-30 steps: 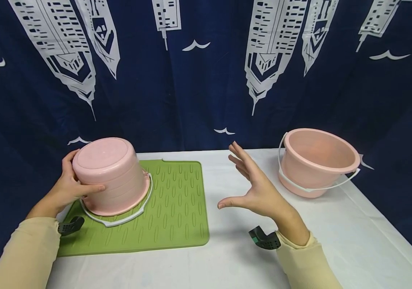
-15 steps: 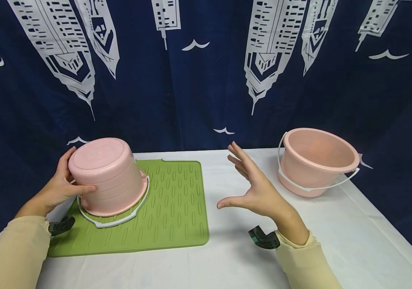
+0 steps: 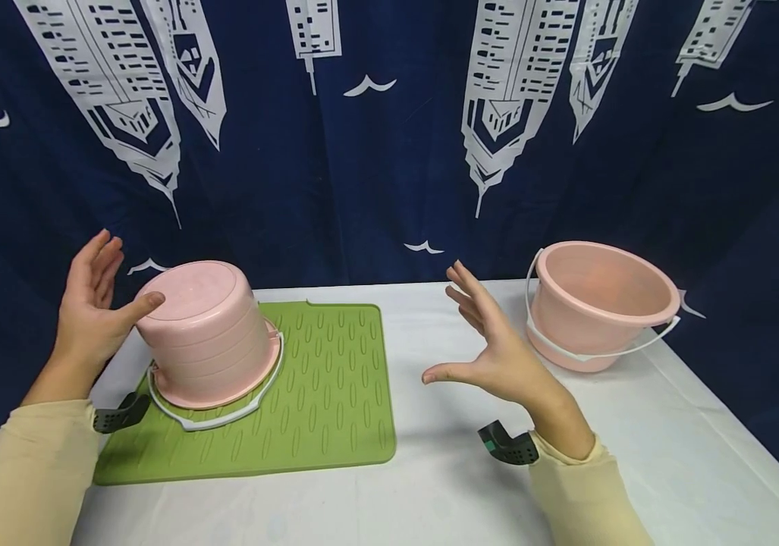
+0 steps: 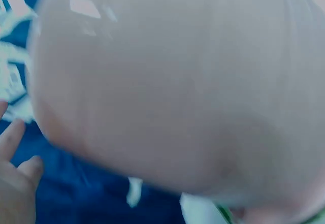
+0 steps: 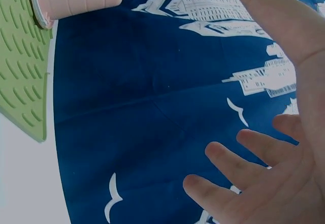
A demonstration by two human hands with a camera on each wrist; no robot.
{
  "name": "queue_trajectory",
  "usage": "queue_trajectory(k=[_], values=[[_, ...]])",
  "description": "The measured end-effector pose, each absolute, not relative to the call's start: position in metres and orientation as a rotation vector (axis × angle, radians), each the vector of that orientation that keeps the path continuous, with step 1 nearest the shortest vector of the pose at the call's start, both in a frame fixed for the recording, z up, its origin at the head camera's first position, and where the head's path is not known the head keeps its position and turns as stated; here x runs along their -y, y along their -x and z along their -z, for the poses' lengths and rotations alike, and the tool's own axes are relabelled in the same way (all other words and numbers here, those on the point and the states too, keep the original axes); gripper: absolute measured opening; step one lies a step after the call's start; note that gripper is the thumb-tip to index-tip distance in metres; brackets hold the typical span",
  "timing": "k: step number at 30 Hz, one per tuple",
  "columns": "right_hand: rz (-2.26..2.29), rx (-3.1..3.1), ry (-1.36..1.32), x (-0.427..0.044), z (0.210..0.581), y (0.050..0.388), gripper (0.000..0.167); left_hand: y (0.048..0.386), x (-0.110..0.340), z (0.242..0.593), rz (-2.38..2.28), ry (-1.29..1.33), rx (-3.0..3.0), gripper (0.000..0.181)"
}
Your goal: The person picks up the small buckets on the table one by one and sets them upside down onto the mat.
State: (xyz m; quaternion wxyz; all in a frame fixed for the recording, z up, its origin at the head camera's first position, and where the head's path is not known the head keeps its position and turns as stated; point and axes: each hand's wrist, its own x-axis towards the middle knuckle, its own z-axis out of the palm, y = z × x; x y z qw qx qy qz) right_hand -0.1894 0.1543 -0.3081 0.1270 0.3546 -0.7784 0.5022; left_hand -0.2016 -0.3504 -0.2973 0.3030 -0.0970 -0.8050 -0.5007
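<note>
A pink bucket (image 3: 208,341) stands upside down on the left part of a green ridged mat (image 3: 334,394), its white handle (image 3: 225,419) lying on the mat in front. My left hand (image 3: 92,318) is raised at the bucket's left side with fingers extended and thumb spread, gripping nothing; whether the thumb still brushes the bucket cannot be told. In the left wrist view the bucket wall (image 4: 167,82) fills most of the picture, blurred. Over the white tabletop, right of the mat, my right hand (image 3: 498,353) hovers with fingers spread and holds nothing.
A second pink bucket (image 3: 601,303) stands upright at the back right of the white table (image 3: 430,485), its white handle hanging across the front. Behind the table hangs a dark blue curtain (image 3: 389,189) with white building prints.
The left hand shifted the upturned bucket slightly left on the mat, then let go and rose beside it. My right hand has moved a little to the right, fingers still spread.
</note>
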Motion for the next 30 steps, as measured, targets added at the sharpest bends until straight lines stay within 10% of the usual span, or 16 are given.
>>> queue_trajectory(k=[30], values=[[-1.411, 2.245, -0.455, -0.225, 0.298, 0.201, 0.131, 0.173, 0.208, 0.276, 1.459, 0.689, 2.108, 0.123]])
